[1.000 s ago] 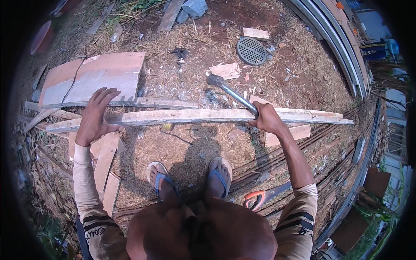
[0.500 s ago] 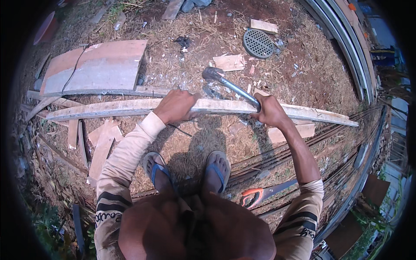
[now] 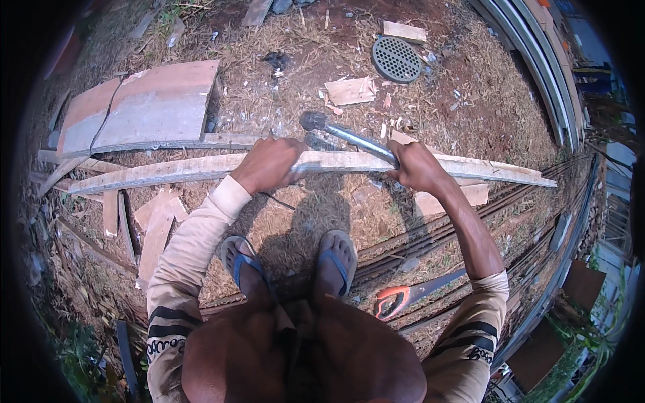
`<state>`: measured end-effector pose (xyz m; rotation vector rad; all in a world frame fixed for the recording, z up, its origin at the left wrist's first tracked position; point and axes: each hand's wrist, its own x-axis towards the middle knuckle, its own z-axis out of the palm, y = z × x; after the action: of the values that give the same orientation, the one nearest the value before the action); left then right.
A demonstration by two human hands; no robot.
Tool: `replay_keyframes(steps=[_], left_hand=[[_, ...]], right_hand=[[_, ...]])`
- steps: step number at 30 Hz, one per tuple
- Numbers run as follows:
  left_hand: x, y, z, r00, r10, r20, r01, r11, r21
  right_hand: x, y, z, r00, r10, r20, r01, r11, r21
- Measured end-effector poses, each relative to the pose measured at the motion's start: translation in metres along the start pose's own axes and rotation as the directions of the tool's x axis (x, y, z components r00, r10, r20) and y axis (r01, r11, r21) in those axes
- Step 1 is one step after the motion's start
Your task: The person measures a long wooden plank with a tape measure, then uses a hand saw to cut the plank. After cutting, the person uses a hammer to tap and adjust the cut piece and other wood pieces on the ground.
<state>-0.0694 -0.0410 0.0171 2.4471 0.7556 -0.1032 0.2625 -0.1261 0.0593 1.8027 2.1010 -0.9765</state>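
A long, pale wooden batten runs crosswise in front of me at hand height. My left hand is closed on it left of the middle, fingers over its far edge. My right hand grips the batten further right and also holds a hammer with a dark head and silvery handle, which slants up and left above the wood. Below, my feet in blue-strapped flip-flops stand on dry straw and soil.
Plywood sheet lies back left, offcuts below it. A round perforated cover and wood scraps lie ahead. Long metal rods and an orange-handled saw lie at right, stacked long boards behind.
My left hand has moved from the batten's left part toward its middle and closed on it. My right hand stays on hammer and batten; the hammer head has shifted slightly down and left.
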Motion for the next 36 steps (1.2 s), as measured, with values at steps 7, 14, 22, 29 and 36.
replay_keyframes(steps=[7, 14, 22, 29, 36], left_hand=[[-0.004, 0.000, 0.004, 0.999, -0.018, -0.027, 0.018, 1.000, -0.002], [-0.001, 0.005, -0.009, 0.999, -0.048, 0.019, 0.047, 0.999, 0.017], [-0.006, 0.012, -0.005, 0.993, -0.108, 0.052, 0.108, 0.994, 0.016], [-0.008, 0.008, 0.001, 0.994, -0.107, 0.003, 0.107, 0.993, 0.040], [-0.008, 0.013, -0.001, 0.995, -0.098, -0.017, 0.099, 0.994, 0.055]], right_hand=[[0.000, 0.000, -0.001, 0.999, -0.038, -0.001, 0.038, 0.999, -0.027], [0.002, -0.004, -0.010, 1.000, 0.000, 0.000, 0.000, 1.000, 0.023], [-0.004, -0.007, -0.003, 1.000, 0.006, 0.022, -0.005, 0.998, -0.061], [-0.004, -0.005, -0.005, 0.999, -0.035, -0.042, 0.033, 0.998, -0.047], [-0.002, -0.003, 0.000, 0.999, 0.013, -0.038, -0.014, 0.999, -0.041]])
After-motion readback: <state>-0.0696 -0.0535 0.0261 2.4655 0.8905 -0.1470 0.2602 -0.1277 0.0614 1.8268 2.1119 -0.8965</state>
